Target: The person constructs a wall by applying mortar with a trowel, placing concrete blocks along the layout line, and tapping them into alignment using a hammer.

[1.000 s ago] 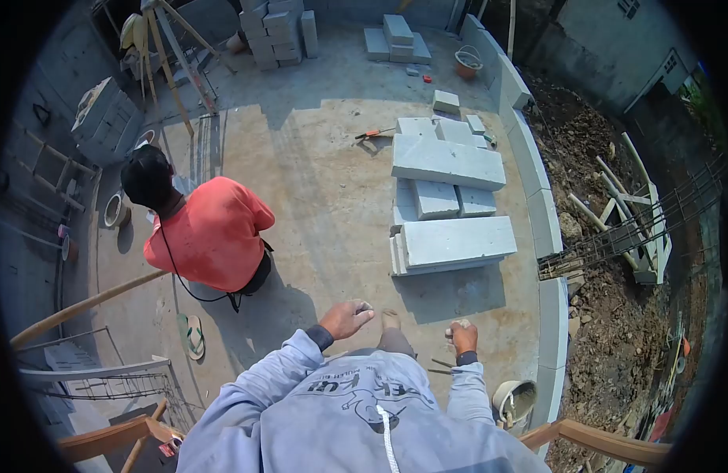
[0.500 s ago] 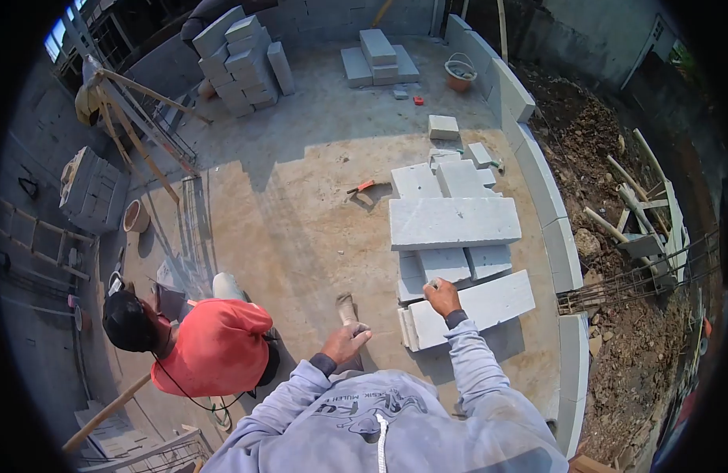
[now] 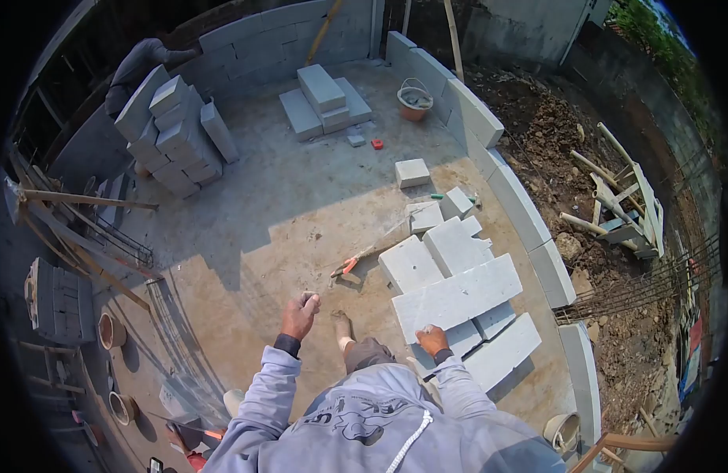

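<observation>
My left hand (image 3: 301, 317) is raised over the floor with its fingers pinched together; anything in them is too small to make out. My right hand (image 3: 432, 340) is closed, just in front of the left end of a long white block (image 3: 458, 297). Whether it touches the block or grips something small, I cannot tell. That block lies slanted across other white blocks. Nearer to me, on the right, is another long block (image 3: 502, 355). Beyond my left hand, a saw with an orange handle (image 3: 346, 266) lies on the floor.
Stacked blocks (image 3: 175, 138) stand at the back left, near a person bending (image 3: 139, 67). A bucket (image 3: 413, 102) sits by the low block wall (image 3: 513, 189) on the right. At the lower left are more buckets (image 3: 111, 331) and a co-worker's hand (image 3: 175, 436).
My view has turned and tilted. My left hand has moved forward from my waist, its fingers now pinched. My right hand has shifted toward the slanted block. The red-shirted co-worker has mostly left view.
</observation>
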Tool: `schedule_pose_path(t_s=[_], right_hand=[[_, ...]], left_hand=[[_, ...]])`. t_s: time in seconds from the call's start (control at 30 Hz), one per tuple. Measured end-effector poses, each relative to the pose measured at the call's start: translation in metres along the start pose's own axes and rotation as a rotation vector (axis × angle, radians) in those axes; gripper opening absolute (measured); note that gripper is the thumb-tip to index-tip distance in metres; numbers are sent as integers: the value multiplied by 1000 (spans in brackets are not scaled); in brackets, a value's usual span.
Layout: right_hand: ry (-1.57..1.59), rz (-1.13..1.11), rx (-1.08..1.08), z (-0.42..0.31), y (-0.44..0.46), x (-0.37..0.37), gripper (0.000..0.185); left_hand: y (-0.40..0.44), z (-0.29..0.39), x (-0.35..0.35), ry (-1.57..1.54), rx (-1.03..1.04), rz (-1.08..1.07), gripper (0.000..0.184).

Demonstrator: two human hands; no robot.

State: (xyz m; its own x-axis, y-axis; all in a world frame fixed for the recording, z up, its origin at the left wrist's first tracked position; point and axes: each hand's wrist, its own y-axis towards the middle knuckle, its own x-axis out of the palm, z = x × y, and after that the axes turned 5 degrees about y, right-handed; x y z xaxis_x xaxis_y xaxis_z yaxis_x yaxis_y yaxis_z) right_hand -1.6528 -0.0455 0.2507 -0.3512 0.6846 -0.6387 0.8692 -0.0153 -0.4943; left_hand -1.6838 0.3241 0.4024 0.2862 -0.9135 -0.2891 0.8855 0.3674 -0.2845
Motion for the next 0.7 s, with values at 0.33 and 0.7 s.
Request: schedule_pose_path(t_s=[0.33, 0.7], right_hand=[[-48, -129, -340, -336, 172, 3, 40], [-118, 1, 42, -413, 333, 18, 53]], left_hand=[[173, -27, -98, 135, -93, -8, 28], [507, -8, -135, 49, -160, -276, 23]])
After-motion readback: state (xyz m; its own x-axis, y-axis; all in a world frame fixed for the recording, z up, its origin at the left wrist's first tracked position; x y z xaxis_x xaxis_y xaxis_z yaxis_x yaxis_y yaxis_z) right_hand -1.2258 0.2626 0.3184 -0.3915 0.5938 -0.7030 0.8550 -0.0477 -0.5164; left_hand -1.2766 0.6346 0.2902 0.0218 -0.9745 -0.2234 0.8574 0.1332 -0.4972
